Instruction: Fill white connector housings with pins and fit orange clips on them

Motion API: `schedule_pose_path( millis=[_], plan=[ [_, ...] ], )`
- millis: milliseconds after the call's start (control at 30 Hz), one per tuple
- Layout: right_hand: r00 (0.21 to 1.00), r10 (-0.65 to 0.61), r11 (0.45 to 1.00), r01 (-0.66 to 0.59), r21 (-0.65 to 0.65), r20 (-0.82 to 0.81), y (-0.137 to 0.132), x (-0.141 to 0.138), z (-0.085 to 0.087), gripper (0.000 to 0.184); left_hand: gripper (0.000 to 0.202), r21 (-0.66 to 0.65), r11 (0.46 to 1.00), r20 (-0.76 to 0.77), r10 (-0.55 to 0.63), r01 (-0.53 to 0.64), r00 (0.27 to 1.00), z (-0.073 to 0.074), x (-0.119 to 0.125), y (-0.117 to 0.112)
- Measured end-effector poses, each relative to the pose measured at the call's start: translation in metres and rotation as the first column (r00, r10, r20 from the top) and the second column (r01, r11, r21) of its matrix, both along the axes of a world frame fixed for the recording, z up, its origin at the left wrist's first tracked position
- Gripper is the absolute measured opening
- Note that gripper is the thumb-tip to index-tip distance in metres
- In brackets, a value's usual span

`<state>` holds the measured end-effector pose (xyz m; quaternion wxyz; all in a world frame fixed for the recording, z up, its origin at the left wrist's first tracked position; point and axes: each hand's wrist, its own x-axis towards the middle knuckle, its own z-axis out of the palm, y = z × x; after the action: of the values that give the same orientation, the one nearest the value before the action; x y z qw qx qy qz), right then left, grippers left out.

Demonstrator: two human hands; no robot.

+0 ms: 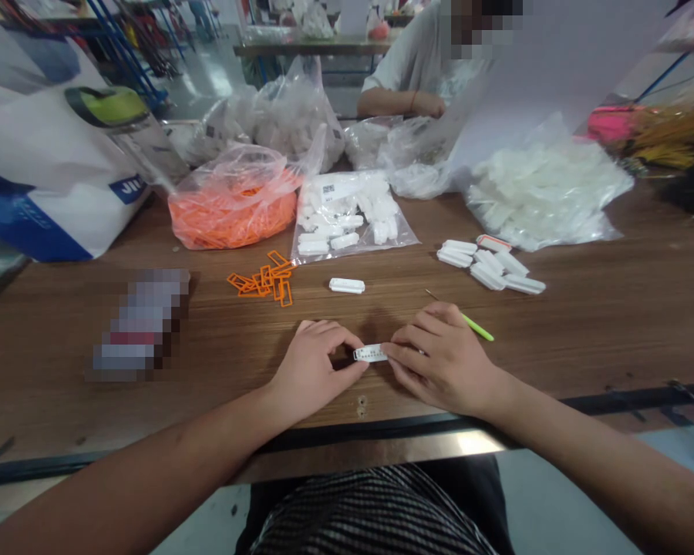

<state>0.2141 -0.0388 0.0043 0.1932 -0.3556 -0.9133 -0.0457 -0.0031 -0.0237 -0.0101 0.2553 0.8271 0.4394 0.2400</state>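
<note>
Near the table's front edge, a small white plastic piece [371,354] with a row of dark marks is held between both hands. My left hand [318,364] pinches its left end with thumb and forefinger. At the other end, my right hand [436,358] closes its fingers over the piece and hides that part. A thin tool with a green handle [477,327] lies under or beside my right hand, its metal tip showing past the fingers. Just beyond the hands rests a similar white piece [347,286]. Several orange rectangular frames [266,279] lie loose to its left.
A heap of white pieces [489,266] sits at the right, one edged in orange. Behind stand bags of orange frames [234,208], white parts [352,208] and translucent parts [547,185]. A bottle [144,142] and a blurred-out object [142,320] are left. A person [416,77] sits opposite.
</note>
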Motion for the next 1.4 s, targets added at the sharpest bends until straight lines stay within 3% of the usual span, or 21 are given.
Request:
schedule_pose_path(
  millis=[167,333,400,467,533,633,967,1100,1200,1300,1400],
  plan=[
    [1.000,0.015,1.000,-0.015,-0.008,-0.012,-0.002,-0.006,-0.003,0.020,0.007,0.002,1.000,-0.012,-0.004,0.004,1.000,0.000,0.000,-0.001],
    [0.974,-0.116,0.963,0.062,-0.261,-0.194,0.000,0.013,0.006,0.019,0.014,0.010,0.997,-0.019,-0.078,0.078,0.997,-0.002,-0.002,0.000],
    [0.927,-0.276,0.920,0.178,-0.350,-0.253,0.004,0.032,0.009,0.019,0.012,0.001,0.997,-0.024,-0.079,0.079,0.997,-0.002,-0.003,0.001],
    [0.889,-0.427,0.821,0.305,-0.482,-0.164,0.007,0.052,0.011,0.019,0.012,-0.002,0.998,-0.030,-0.070,0.070,0.997,-0.002,-0.003,0.001],
    [0.870,-0.492,0.725,0.386,-0.571,-0.037,0.009,0.066,0.013,0.019,0.010,-0.008,0.998,-0.041,-0.065,0.065,0.997,-0.001,-0.002,0.002],
    [0.858,-0.510,0.662,0.434,-0.611,0.058,0.010,0.074,0.012,0.020,0.010,-0.009,0.998,-0.038,-0.068,0.068,0.997,-0.001,-0.002,0.003],
    [0.886,-0.448,0.677,0.425,-0.601,0.121,0.018,0.072,0.007,0.018,0.010,-0.017,0.998,-0.022,-0.059,0.059,0.998,0.001,-0.001,0.002],
    [0.862,-0.494,0.619,0.440,-0.651,0.113,0.017,0.071,0.006,0.014,0.009,-0.019,0.998,-0.031,-0.057,0.056,0.998,0.001,-0.001,0.002],
    [0.838,-0.545,0.589,0.364,-0.721,-0.021,0.015,0.066,0.007,0.011,0.010,-0.016,0.998,-0.019,-0.056,0.055,0.998,0.000,-0.001,0.001],
    [0.822,-0.535,0.621,0.225,-0.751,-0.196,0.012,0.049,0.013,0.012,0.010,-0.012,0.999,-0.005,-0.052,0.052,0.999,-0.002,-0.001,0.001],
    [0.869,-0.426,0.661,0.110,-0.742,-0.251,0.010,0.022,0.019,0.010,0.010,-0.021,0.999,-0.003,-0.047,0.047,0.999,-0.001,-0.001,0.000]
  ],
)
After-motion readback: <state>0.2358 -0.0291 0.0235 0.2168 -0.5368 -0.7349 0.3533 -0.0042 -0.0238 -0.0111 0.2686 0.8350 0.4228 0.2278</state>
